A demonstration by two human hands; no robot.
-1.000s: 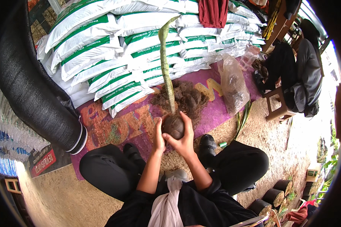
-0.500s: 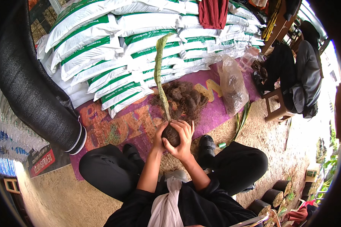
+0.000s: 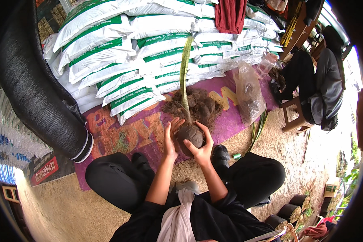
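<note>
Between my hands is a plant with one long mottled green leaf standing upright from a round, dark brown root ball. My right hand is closed round the ball's right side, its thumb across the front and its fingers reaching up toward the leaf's base. On the other side my left hand is open, fingers stretched upward, beside the ball; whether its palm touches it I cannot tell. Just beyond, a heap of brown fibrous clumps lies on a purple printed banner.
White and green sacks are stacked at the back. A clear plastic bag stands right of the heap. A roll of black mesh is at the left. Another person sits on a stool at right. Dark pots stand lower right.
My left hand has come off the ball and opened at its left. The ball has shifted slightly right, still in my right hand, and the leaf now stands farther right.
</note>
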